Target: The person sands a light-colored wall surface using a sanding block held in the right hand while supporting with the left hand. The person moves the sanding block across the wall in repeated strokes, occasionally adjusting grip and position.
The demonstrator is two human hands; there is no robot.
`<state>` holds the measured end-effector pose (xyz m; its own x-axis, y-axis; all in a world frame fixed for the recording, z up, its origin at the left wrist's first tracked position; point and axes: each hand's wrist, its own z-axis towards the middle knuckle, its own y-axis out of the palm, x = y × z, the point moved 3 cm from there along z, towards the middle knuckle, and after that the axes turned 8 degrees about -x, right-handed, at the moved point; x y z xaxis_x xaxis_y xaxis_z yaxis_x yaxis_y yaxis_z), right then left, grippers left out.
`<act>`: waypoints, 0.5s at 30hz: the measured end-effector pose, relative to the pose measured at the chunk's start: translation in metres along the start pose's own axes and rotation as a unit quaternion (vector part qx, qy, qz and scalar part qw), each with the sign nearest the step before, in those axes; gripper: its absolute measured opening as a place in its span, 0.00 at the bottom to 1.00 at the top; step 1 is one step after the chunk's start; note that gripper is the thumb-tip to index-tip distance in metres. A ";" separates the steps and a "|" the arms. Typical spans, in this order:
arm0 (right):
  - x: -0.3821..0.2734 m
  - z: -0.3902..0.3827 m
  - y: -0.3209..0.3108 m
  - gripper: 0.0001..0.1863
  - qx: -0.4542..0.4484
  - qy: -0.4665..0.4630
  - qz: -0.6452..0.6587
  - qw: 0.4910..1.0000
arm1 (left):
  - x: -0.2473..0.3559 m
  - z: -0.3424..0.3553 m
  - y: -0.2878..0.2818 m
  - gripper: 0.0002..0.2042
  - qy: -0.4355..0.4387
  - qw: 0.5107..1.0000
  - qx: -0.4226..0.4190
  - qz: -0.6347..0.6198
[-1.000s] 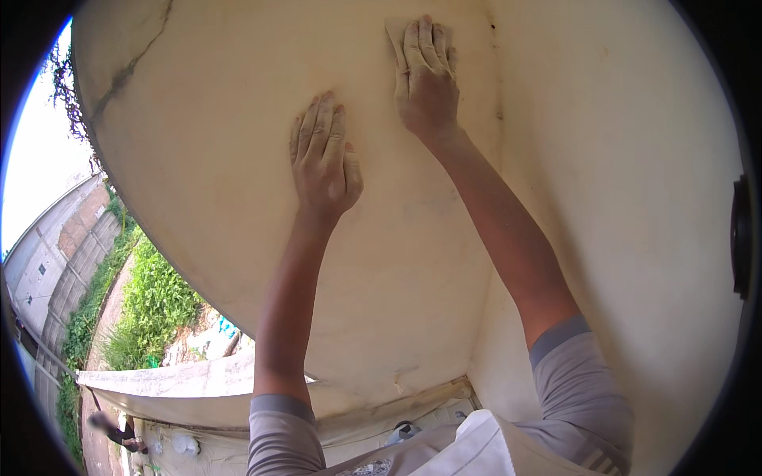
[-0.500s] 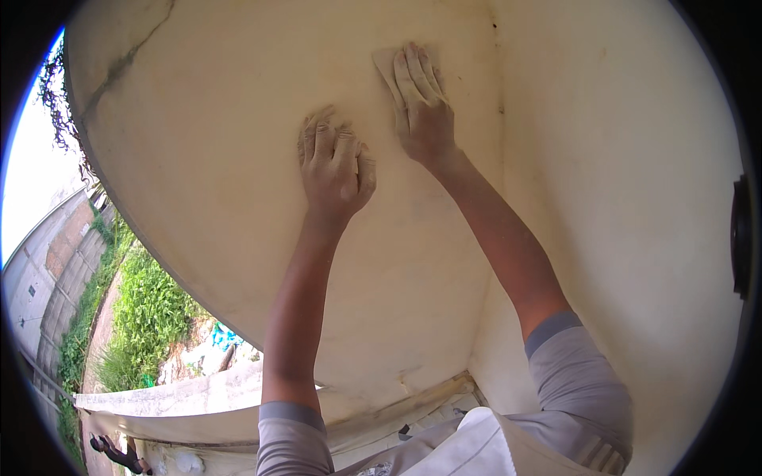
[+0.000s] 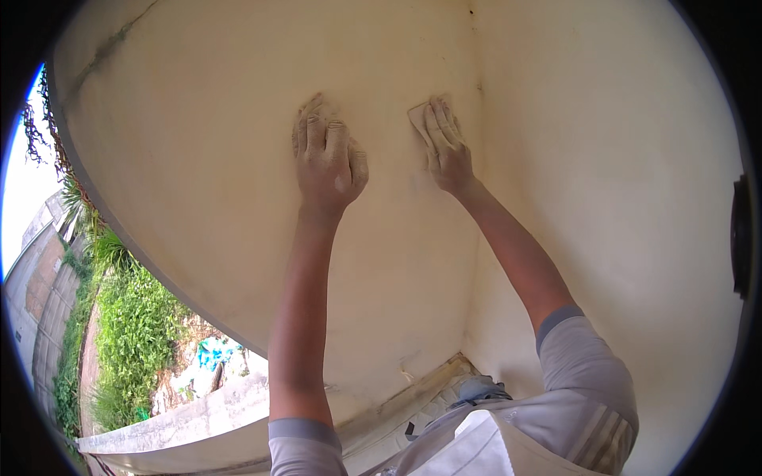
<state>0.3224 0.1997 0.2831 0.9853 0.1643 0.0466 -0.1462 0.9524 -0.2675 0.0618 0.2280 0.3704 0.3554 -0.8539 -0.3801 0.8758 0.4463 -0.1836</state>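
Both my hands are raised against a cream plastered surface (image 3: 381, 262), their fingers coated in pale dust. My right hand (image 3: 448, 147) presses a thin, pale sheet of sandpaper (image 3: 418, 119) flat to the plaster; one corner shows left of its fingers. To the left, my left hand (image 3: 329, 155) rests on the same surface with its fingers bent and drawn together. Whatever lies under those fingers, if anything, is hidden.
A second cream wall (image 3: 603, 159) meets the surface at a corner on the right. A dark crack (image 3: 107, 47) runs at upper left. Beyond the curved edge are green plants (image 3: 139, 325), a grey wall (image 3: 32, 293) and a concrete ledge (image 3: 198, 408).
My right hand has moved down and to the right across the plaster with the sandpaper. The left hand stays near its place on the surface. The whole view has shifted slightly.
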 end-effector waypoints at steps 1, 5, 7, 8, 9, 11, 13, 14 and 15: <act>0.033 -0.013 -0.010 0.29 0.000 0.023 -0.015 1.000 | -0.002 -0.002 0.002 0.09 0.004 1.000 0.001 -0.004; 0.064 0.126 -0.035 0.30 0.099 0.054 0.000 0.994 | 0.005 -0.002 0.010 0.09 0.002 1.000 -0.015 0.026; 0.029 0.176 -0.035 0.30 0.107 0.002 0.044 0.993 | 0.012 0.009 0.007 0.09 -0.001 0.998 -0.031 0.058; 0.001 0.167 -0.028 0.30 0.104 -0.036 0.030 0.993 | 0.011 0.010 0.006 0.08 -0.002 0.998 -0.032 0.062; -0.026 0.150 -0.020 0.29 0.100 -0.074 0.026 0.992 | 0.006 0.006 0.000 0.08 -0.006 0.997 -0.040 0.072; -0.019 0.070 -0.001 0.29 0.028 -0.065 0.029 0.997 | 0.004 0.002 -0.002 0.08 -0.007 0.995 -0.055 0.083; 0.040 0.037 -0.012 0.29 0.049 -0.041 0.035 0.997 | 0.004 -0.004 0.003 0.07 -0.006 0.993 -0.075 0.089; 0.053 0.041 -0.024 0.29 0.061 -0.031 0.041 0.997 | 0.004 0.002 0.003 0.07 0.002 0.993 -0.068 0.092; 0.071 0.072 -0.027 0.29 0.092 -0.006 0.012 0.996 | 0.004 0.009 0.005 0.07 0.009 0.994 -0.061 0.095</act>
<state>0.3903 0.2039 0.3630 0.9804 0.1895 0.0542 -0.1844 0.9789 -0.0883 0.0700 0.2245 0.3761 0.5035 -0.7465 -0.4350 0.7467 0.6293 -0.2156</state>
